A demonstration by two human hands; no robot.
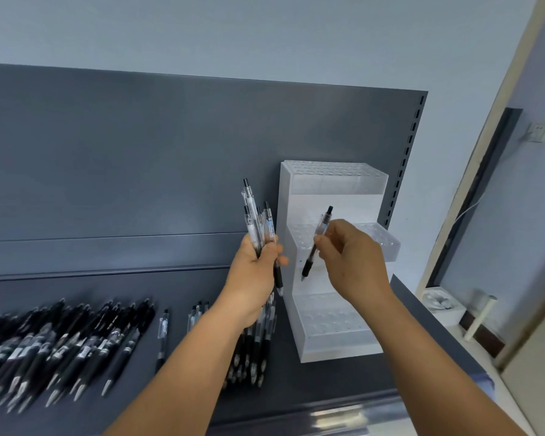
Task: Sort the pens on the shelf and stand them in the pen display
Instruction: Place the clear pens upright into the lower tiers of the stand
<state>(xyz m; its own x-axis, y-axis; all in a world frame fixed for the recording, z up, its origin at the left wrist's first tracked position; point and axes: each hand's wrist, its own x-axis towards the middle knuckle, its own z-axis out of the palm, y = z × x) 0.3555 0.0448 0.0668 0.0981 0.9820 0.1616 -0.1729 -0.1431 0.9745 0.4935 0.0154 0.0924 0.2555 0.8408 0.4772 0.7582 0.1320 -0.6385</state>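
Observation:
My left hand [255, 272] grips a bundle of clear-barrelled pens [258, 220], tips down, just left of the white stepped pen display [334, 335]. My right hand [353, 262] pinches a single clear pen with a black grip [316, 247], tilted, tip down, in front of the display's middle tier. The display stands at the right end of the dark grey shelf [177, 291], and its holes look empty. More clear pens [252, 347] lie on the shelf under my left forearm. A large heap of black pens [60, 344] lies at the left.
One clear pen [162, 333] lies alone between the two heaps. The shelf's back panel [170, 158] rises behind everything. To the right are the shelf's end, a pale wall, a door frame [472, 196] and white objects on the floor [441, 305].

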